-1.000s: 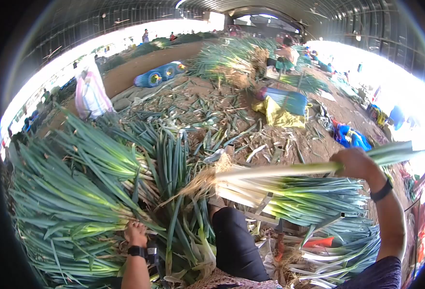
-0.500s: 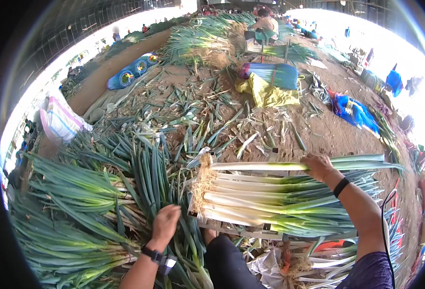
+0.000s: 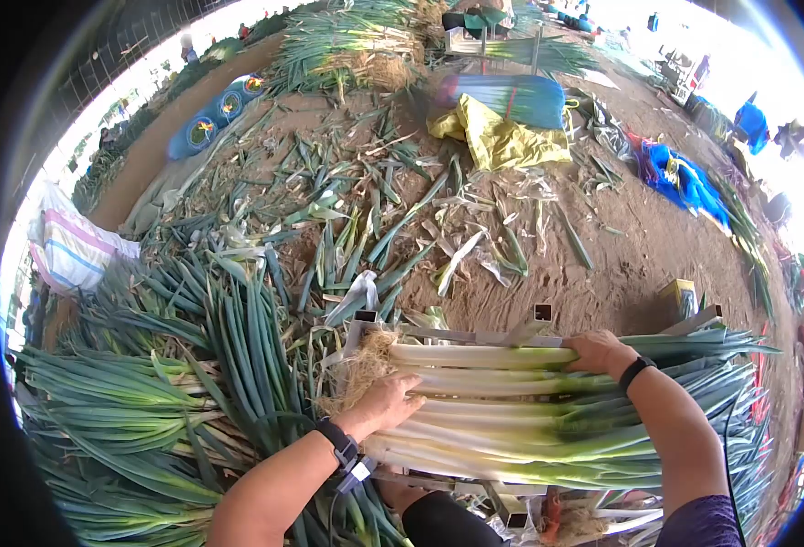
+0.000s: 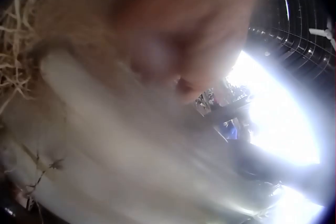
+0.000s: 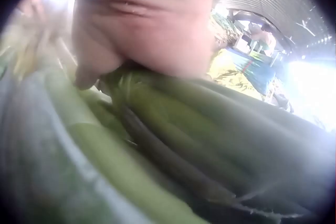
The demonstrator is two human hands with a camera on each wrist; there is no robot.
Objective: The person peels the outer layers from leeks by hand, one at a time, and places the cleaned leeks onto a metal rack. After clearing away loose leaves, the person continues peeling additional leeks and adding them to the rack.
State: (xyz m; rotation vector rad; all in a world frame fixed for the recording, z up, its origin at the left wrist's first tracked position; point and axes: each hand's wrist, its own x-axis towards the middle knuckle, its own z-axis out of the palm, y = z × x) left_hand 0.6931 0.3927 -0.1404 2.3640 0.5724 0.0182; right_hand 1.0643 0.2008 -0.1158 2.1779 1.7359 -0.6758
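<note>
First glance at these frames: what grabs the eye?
The neat stack of long white-stemmed, green-leaved leeks on a grey metal frame, bottom centre of the head view. The left hand presses its rooty end, and the right hand lies on its top. To its left sprawls a heap of loose dark green leeks; a crumpled yellow cloth stands out farther back.
</note>
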